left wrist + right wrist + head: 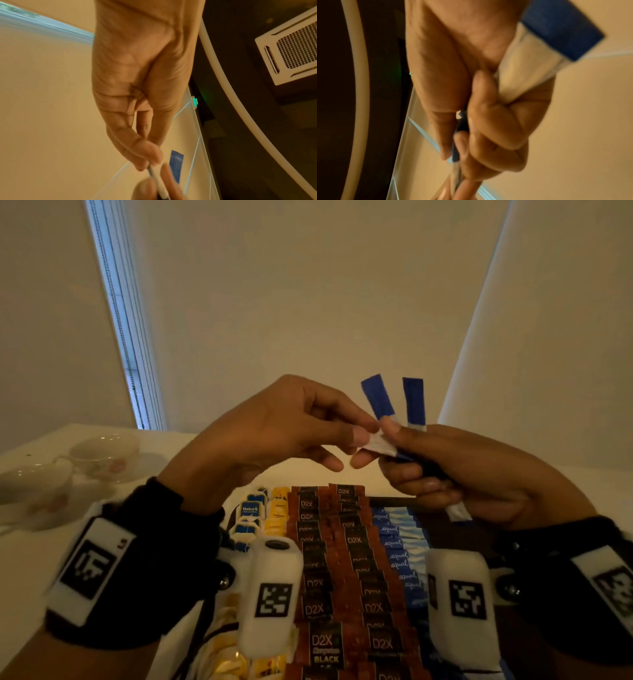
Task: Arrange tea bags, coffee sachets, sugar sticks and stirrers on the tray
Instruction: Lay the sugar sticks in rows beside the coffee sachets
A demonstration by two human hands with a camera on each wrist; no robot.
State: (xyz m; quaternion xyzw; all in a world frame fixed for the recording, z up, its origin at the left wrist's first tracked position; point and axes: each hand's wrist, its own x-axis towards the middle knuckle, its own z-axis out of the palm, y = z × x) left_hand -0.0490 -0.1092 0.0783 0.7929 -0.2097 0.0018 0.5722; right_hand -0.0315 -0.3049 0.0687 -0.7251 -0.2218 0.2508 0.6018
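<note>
Two hands [274, 433] [472, 470] pinch sachets [378, 400]; tray [394, 501] head-view only.

Seen blurred and close: right hand [488, 108] curled around blue-and-white sugar sticks [556, 31], one blue end sticking out past the palm, a thin edge pinched between fingertips [464, 144].

Blue-white sugar sticks [394, 419] upright in air; sachet rows [346, 559] on tray below

Dim cream walls [308, 302], perhaps blinds [120, 313].
</note>
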